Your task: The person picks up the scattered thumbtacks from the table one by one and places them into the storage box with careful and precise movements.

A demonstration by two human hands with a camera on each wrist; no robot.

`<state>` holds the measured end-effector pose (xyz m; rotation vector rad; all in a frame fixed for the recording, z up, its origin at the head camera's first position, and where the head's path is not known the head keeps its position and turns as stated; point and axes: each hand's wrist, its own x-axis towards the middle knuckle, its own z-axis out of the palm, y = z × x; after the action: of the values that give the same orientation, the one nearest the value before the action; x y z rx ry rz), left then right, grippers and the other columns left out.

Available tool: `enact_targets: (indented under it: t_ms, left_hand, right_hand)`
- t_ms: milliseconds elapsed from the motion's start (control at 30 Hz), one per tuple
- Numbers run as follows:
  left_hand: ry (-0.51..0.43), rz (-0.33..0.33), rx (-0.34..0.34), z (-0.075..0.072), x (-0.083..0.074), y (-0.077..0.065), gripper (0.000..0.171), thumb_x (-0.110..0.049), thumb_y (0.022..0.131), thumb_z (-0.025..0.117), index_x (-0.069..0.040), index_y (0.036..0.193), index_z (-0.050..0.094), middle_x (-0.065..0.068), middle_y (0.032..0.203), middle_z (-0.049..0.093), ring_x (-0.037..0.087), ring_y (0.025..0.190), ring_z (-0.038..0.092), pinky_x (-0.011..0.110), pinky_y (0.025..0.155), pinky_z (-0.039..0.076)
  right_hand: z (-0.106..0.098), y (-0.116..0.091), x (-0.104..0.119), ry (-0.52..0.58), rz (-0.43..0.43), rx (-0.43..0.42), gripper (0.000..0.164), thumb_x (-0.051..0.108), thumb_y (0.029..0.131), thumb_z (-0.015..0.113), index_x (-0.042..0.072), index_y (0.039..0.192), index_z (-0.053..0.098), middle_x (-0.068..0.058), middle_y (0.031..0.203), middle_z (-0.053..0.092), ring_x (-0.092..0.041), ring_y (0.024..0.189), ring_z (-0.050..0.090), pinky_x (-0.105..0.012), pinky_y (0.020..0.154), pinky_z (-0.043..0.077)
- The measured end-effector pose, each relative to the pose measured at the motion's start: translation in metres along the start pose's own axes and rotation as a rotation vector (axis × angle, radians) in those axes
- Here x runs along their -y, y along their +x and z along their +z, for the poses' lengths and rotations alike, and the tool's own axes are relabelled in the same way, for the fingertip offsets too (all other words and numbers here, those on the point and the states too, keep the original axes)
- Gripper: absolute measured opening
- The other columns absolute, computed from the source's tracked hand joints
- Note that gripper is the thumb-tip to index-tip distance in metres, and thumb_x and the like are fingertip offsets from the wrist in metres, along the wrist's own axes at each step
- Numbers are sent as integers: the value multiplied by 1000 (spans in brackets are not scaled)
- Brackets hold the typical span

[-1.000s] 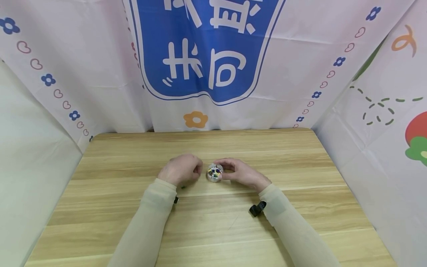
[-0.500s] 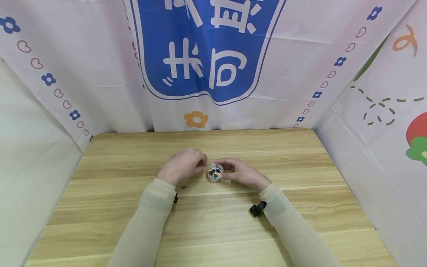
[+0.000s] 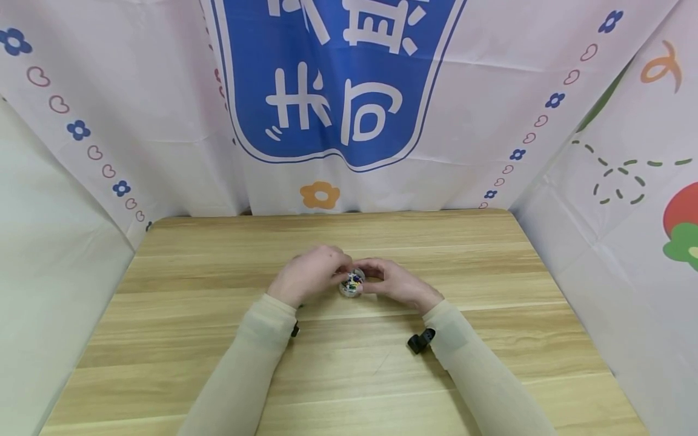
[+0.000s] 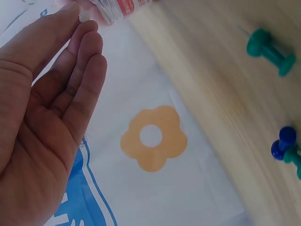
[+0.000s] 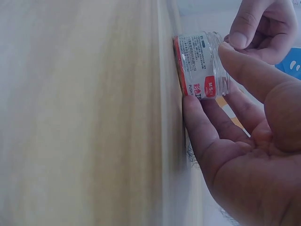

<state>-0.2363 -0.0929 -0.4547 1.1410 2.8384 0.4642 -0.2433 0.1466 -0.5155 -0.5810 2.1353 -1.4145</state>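
Note:
A small clear jar of push pins (image 5: 195, 61) with a red-and-white label stands on the wooden table. My right hand (image 3: 400, 283) grips it from the right, thumb and fingers around its side. Above its open mouth is my left hand (image 3: 312, 272), fingertips right at the rim. Between the left thumb and forefinger a small white push pin (image 4: 84, 17) shows, mostly covered by the fingers. Several coloured pins fill part of the jar. A green push pin (image 4: 270, 52) lies on the table near the left hand.
A blue push pin (image 4: 287, 136) and another green push pin (image 4: 295, 157) lie close together on the table (image 3: 349, 375). A printed white curtain (image 3: 463, 121) hangs behind the table's far edge.
My left hand has moved right, from beside the jar to over its mouth. The right hand and the jar have stayed in place.

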Motion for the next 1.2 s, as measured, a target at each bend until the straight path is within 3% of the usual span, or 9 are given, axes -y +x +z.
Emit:
enact_targets:
  t_ms: [233, 400, 867, 1200]
  left_hand:
    - [-11, 37, -14, 4, -1, 2, 12, -19, 98, 72, -16, 108, 78, -8, 104, 74, 5, 90, 63, 25, 82, 53]
    - [-51, 6, -21, 1, 0, -1, 18, -19, 99, 70, -16, 116, 78, -7, 113, 74, 7, 102, 65, 28, 91, 53]
    - [-52, -117, 27, -17, 19, -12, 11, -23, 98, 72, -18, 106, 78, -6, 104, 72, 10, 93, 64, 33, 83, 55]
    - [-112, -289, 119, -29, 30, -36, 7, -10, 94, 73, -11, 101, 75, 1, 98, 70, 16, 86, 60, 37, 81, 54]
  right_hand:
    - [0, 0, 1, 1, 7, -9, 60, 22, 93, 78, 24, 149, 55, 7, 149, 56, -15, 139, 48, -40, 117, 34]
    - [0, 0, 2, 7, -3, -4, 61, 21, 93, 77, 22, 150, 55, 5, 150, 55, -17, 139, 48, -42, 118, 34]
    - [0, 0, 2, -9, -25, 6, 56, 16, 96, 74, 19, 149, 56, 1, 151, 55, -19, 141, 47, -43, 117, 35]
    - [1, 0, 2, 14, -4, 4, 57, 17, 95, 75, 22, 149, 56, 5, 149, 56, -16, 140, 48, -41, 117, 35]
